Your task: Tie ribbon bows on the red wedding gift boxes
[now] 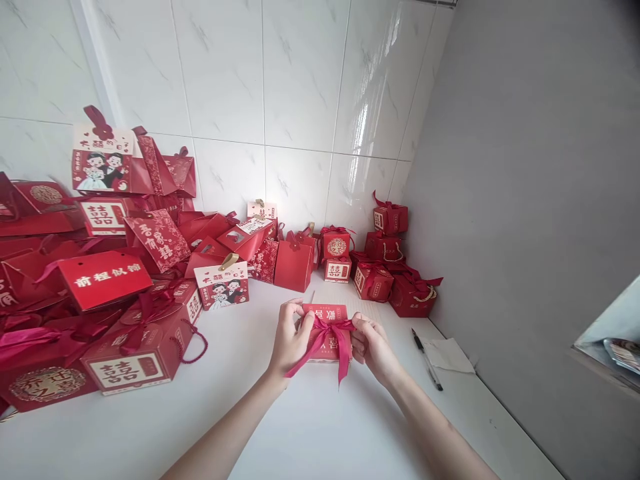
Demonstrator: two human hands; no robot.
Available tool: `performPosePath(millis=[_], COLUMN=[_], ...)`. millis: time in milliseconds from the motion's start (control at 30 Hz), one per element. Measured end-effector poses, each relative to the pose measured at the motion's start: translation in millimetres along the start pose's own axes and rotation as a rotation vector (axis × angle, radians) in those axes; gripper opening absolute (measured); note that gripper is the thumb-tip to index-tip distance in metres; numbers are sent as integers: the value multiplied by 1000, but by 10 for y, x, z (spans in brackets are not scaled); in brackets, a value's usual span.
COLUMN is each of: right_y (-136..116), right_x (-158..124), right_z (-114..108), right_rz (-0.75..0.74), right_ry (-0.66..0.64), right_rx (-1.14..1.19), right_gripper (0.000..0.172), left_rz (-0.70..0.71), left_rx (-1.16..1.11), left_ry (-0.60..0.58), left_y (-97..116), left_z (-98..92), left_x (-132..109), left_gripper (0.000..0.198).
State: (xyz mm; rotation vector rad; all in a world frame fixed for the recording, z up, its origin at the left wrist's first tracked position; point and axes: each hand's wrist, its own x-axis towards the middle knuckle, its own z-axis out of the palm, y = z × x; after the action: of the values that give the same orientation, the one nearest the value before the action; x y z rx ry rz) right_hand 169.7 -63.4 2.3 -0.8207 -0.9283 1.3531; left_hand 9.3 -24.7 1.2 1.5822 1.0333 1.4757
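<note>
A small red gift box (326,313) with white characters sits on the white counter (310,427) in front of me. A dark pink ribbon (334,337) is tied in a bow across its top, its tails hanging towards me. My left hand (290,340) pinches the left loop of the bow with closed fingers. My right hand (371,345) pinches the right loop the same way. Both forearms reach in from the bottom edge.
A big heap of red gift boxes (125,280) fills the left and back of the counter against the tiled wall. Several smaller red boxes (385,267) are stacked in the back right corner. A black pen (427,358) and a white paper (449,355) lie at the right by a grey wall.
</note>
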Motion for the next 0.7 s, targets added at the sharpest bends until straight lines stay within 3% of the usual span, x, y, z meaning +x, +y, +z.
performPosePath(millis=[367, 700], right_y=[32, 67], right_x=[10, 16], right_z=[-4, -10], right_rz=[-25, -30], right_ry=[11, 41], right_rx=[-31, -34], right_gripper=[36, 39], left_rz=[124, 232], left_rx=[41, 168], left_ry=[35, -41], left_y=[20, 36], left_z=[3, -22], left_x=[-51, -20], left_gripper=[18, 18])
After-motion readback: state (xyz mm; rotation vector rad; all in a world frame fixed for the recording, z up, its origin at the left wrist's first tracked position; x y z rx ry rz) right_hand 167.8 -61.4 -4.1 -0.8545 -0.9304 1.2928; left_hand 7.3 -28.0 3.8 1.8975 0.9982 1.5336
